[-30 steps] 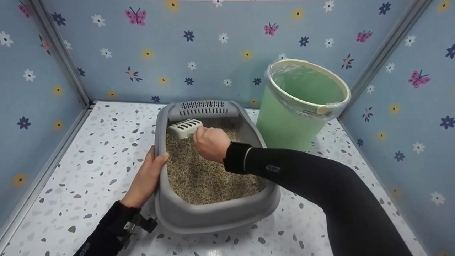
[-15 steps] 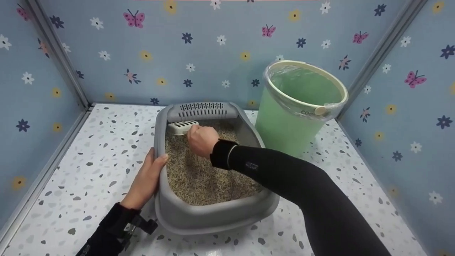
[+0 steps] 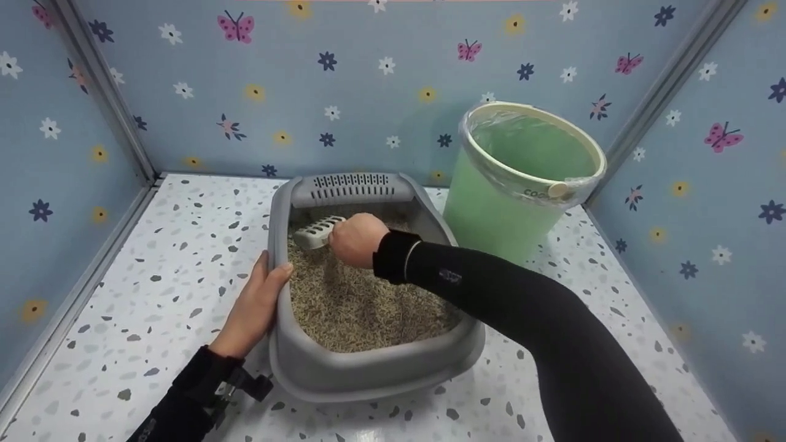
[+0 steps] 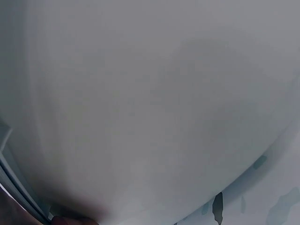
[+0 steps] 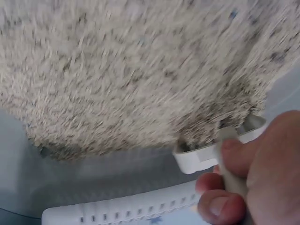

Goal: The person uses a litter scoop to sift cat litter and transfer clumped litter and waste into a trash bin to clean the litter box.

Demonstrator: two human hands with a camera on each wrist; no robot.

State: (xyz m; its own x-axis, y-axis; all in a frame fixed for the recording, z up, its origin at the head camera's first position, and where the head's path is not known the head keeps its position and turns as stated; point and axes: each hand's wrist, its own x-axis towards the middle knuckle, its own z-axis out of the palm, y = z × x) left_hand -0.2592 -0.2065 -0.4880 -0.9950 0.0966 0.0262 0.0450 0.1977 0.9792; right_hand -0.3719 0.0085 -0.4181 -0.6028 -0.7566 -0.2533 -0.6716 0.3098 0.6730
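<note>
A grey litter box (image 3: 368, 374) holds brown granular litter (image 3: 368, 313). My right hand (image 3: 359, 240) grips the handle of a pale slotted litter scoop (image 3: 318, 232), over the far left part of the litter. In the right wrist view, thumb and fingers wrap round the handle, and the scoop (image 5: 197, 159) has its edge at the litter. My left hand (image 3: 253, 307) holds the box's left side, thumb over the rim and fingers along the outer wall. The left wrist view is mostly filled by the box's outer wall (image 4: 140, 117).
A green bin (image 3: 491, 215) with a clear plastic liner stands behind the box at the right. Flower-patterned walls (image 3: 368, 110) enclose the back and both sides. The speckled white surface (image 3: 178, 270) lies under the box and bin.
The scoop and right hand moved left and away over the litter, then came slightly back toward me, the scoop now tilted. The left hand stays on the rim.
</note>
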